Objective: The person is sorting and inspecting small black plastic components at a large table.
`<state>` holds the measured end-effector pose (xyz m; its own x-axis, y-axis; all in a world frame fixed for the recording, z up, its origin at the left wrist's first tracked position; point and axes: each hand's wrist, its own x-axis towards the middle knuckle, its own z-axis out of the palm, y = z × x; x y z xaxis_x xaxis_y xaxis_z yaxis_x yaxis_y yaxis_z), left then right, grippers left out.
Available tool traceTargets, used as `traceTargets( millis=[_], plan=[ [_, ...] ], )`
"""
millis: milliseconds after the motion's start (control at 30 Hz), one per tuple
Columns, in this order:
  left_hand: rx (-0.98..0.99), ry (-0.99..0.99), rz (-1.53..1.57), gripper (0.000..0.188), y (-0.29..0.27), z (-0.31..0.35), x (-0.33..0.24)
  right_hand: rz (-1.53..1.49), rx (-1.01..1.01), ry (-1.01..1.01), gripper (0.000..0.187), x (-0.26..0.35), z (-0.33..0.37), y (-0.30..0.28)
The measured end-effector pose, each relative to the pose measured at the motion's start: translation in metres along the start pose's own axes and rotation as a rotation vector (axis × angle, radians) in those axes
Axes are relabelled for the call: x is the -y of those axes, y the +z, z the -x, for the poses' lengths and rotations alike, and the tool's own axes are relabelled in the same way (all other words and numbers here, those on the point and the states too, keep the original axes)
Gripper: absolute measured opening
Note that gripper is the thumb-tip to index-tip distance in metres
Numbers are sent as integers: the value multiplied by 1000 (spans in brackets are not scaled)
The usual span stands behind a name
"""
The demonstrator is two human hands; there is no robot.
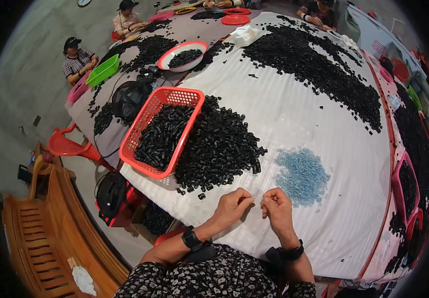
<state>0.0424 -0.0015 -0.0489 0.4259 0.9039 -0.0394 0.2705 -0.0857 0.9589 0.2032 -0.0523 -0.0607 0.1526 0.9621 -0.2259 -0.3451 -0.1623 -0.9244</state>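
Note:
My left hand and my right hand are raised close together over the near part of the white-covered table. Thumb and fingers are pinched on both, and the tips are a small gap apart. Whatever each pinch holds is too small to make out. Just beyond my right hand lies a flat pile of small clear bluish pieces. A large heap of small black cylindrical parts spreads past my left hand. Beside that heap, a red plastic basket full of the same black parts stands tilted.
More black parts cover the far side of the table. A red-rimmed white basin and a green basket stand at the far left. Several people sit around the edges. A wooden bench and a red chair are at left.

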Motion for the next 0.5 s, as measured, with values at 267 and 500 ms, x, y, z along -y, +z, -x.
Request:
traceTargets(
  millis=[267,500],
  plan=[
    [-342,435,-734,12,-74,-1,10,37,-155,-71,13,-1,0,-8],
    [-304,457,-696,11,-77,2,21,50,-148,-90,19,-3,-3,-4]
  ],
)
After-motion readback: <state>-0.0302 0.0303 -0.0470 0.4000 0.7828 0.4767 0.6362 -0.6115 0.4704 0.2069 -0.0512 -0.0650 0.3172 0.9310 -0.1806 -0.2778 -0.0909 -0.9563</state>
